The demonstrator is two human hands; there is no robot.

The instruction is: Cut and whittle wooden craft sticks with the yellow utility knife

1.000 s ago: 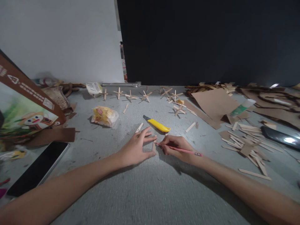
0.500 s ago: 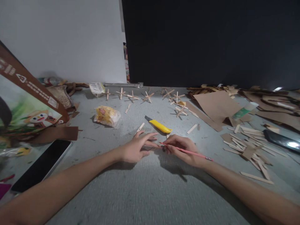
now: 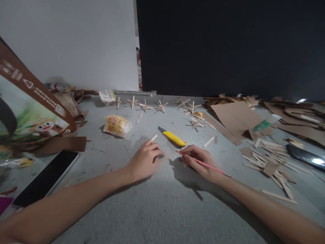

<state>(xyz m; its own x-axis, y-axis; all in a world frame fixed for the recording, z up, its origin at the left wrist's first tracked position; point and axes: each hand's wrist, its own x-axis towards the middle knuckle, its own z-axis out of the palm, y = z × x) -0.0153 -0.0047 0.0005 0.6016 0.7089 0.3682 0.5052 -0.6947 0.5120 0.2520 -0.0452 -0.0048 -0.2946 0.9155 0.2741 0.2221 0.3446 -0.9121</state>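
Note:
My right hand (image 3: 199, 162) is closed around a pink pencil (image 3: 208, 165), its tip pointing left. A bit of light wood also shows under the fingers of that hand. Curled inward, my left hand (image 3: 146, 161) pinches a short wooden craft stick (image 3: 168, 158), which is blurred and reaches toward the pencil tip. Another craft stick (image 3: 154, 138) lies just beyond the left knuckles, partly hidden by them. A yellow utility knife (image 3: 175, 138) rests on the grey table in front of both hands.
Several star-shaped stick pieces (image 3: 161, 106) stand along the back. Loose sticks (image 3: 261, 159), cardboard (image 3: 233, 117) and a glue stick (image 3: 266, 123) lie right. To the left are a yellow packet (image 3: 117, 126), a phone (image 3: 47, 178) and a printed bag (image 3: 33, 101).
My left fingers, spread out before, have curled in and drawn back left from the right hand, baring the craft stick. My right hand stays almost in place with the pencil.

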